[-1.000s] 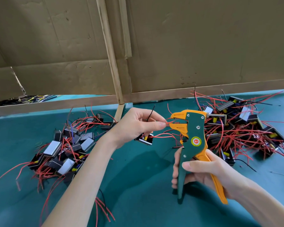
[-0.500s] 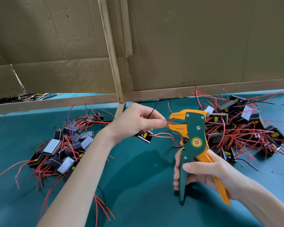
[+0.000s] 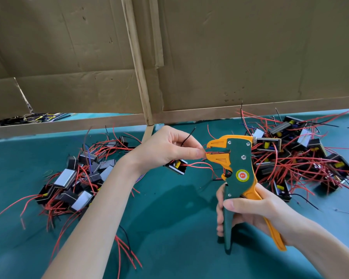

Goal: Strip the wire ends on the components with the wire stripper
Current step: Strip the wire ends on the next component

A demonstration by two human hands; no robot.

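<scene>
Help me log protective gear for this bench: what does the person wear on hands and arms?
Nothing: the left hand and right hand are bare, with no gloves, rings or watch. The left forearm and right forearm are bare to the frame edge; no sleeves show.

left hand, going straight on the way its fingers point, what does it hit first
Most likely the wire stripper: its orange head sits just beyond the left hand, which pinches a red wire.
</scene>
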